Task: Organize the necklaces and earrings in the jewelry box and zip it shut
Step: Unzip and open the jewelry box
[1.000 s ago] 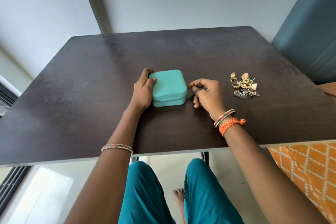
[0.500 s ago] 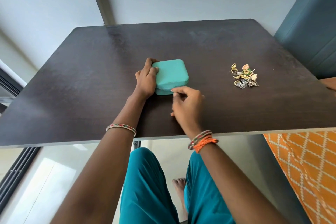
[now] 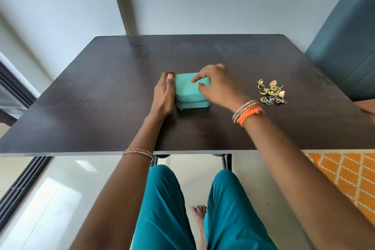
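From the head view, the green jewelry box sat near the middle of the dark table, a bit toward the near edge, with its lid down. The left hand lay flat against the box's left side, fingers straight, steadying it. The right hand had changed the most — half a second before it pinched the zipper at the box's front, and now it was on top of the lid, fingers and thumb bent at the lid's edge. It was blurred, so I cannot tell if it really gripped the lid. The zipper pull hung at the front left corner of the box, so the box looked unzipped and ready to open. The pile of earrings and necklaces waited toward the right edge of the table — none were in the box yet, so the sorting had not started.
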The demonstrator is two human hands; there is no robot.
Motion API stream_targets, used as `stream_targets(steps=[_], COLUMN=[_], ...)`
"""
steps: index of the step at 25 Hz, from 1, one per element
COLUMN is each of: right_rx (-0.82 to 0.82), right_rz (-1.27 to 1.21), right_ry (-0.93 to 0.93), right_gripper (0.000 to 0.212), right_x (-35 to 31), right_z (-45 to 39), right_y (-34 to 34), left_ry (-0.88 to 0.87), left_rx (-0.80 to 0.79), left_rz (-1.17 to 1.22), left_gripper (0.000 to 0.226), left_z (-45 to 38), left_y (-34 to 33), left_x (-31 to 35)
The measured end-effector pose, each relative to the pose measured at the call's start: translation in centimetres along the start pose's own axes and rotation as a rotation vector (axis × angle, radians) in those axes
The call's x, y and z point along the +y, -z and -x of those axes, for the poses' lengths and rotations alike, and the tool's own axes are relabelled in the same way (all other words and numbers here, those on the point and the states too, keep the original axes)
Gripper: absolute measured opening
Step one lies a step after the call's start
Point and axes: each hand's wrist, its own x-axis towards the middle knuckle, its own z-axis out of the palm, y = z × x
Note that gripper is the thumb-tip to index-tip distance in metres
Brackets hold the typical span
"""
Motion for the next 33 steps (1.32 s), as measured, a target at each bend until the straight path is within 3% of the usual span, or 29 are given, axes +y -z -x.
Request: stream_targets(steps=[2,3,8,13,21,27,33], right_rx=[-0.221,-0.280,-0.415,-0.434,-0.470,-0.477,-0.495], right_rz=[0.054,0.098,0.212,0.205,0.249,0.239,0.242], right_ry=[0.063,0.084,0.120,0.108,0.149,0.154,0.153], right_gripper=[0.019,0.018,0.020,0.027,0.029,0.029,0.026], right_x=[-0.2,-0.4,-1.5,-1.4,-1.2,-0.3,-0.3], right_z=[-1.3,-1.8,-3.4,-3.3,-3.6,-4.1,-4.4], right_y=[1.2,1.7,2.4,2.4,2.6,2.4,2.1], left_ry=[0.004,0.017,-0.060,-0.165,-0.114,-0.080,-0.324], left_rx=[0.173,0.183,-0.095,-0.027,0.106,-0.001,-0.153], left_rz=[0.063,0.059,-0.362,-0.401,-0.513,-0.588,-0.731], left_gripper=[0.037,0.039,0.038,0.010,0.016,0.012,0.019], left_z=[2.0,3.1,5.6,5.3,2.6,-3.7,-5.2], left_y=[0.9,1.4,1.9,2.0,2.6,1.7,0.1], left_x=[0.0,0.0,0.0,-0.3,-1.1,-1.6,-1.5])
